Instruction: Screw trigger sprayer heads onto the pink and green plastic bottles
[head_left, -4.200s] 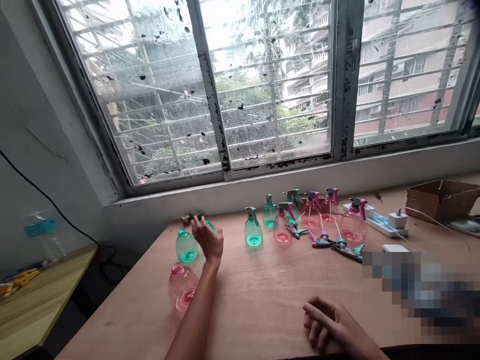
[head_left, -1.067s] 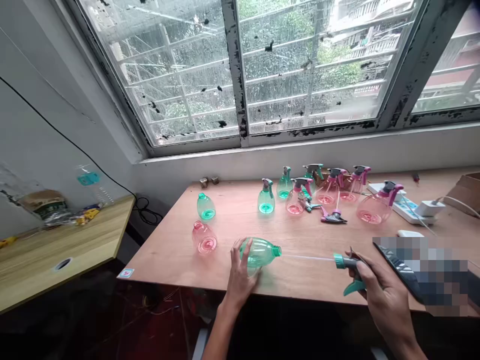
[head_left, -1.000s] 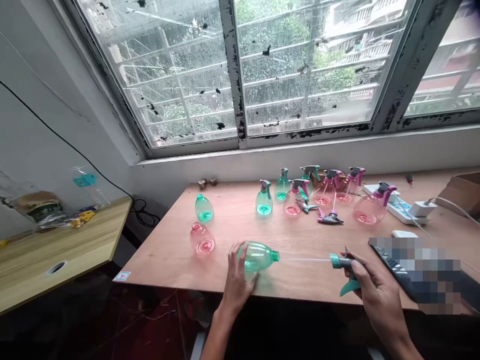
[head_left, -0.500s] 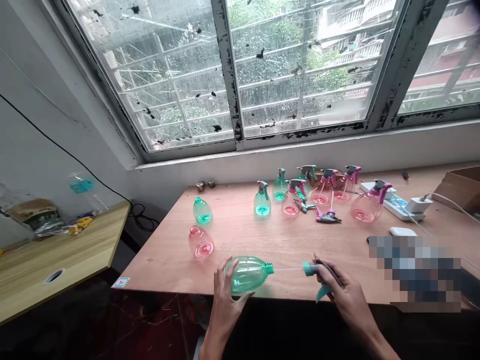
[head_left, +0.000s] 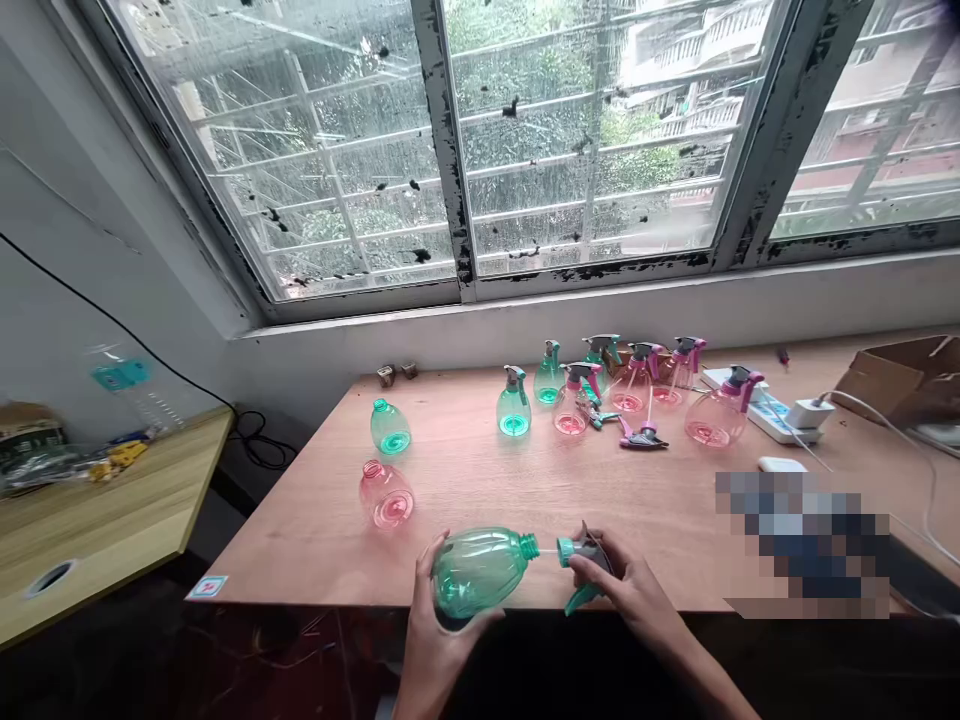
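Observation:
A clear green bottle [head_left: 480, 568] lies on its side at the near edge of the wooden table [head_left: 487, 480], its neck pointing right. My left hand [head_left: 431, 630] cups its base, fingers wrapped round it. My right hand [head_left: 626, 590] is closed on a green and grey trigger sprayer head [head_left: 579, 560], whose collar sits just right of the bottle's neck, with its thin tube running into the neck.
Capless green [head_left: 389, 430] and pink [head_left: 385, 495] bottles stand to the left. Further back stand several green and pink spray bottles [head_left: 570, 400] and a loose pink sprayer head [head_left: 637, 438]. A power strip [head_left: 780, 420], cardboard box [head_left: 892, 375] and side table [head_left: 97, 510] lie around.
My right hand has slid the sprayer head leftward, its tube going into the bottle until the collar nearly meets the neck. My left hand went on holding the bottle as the view shifted.

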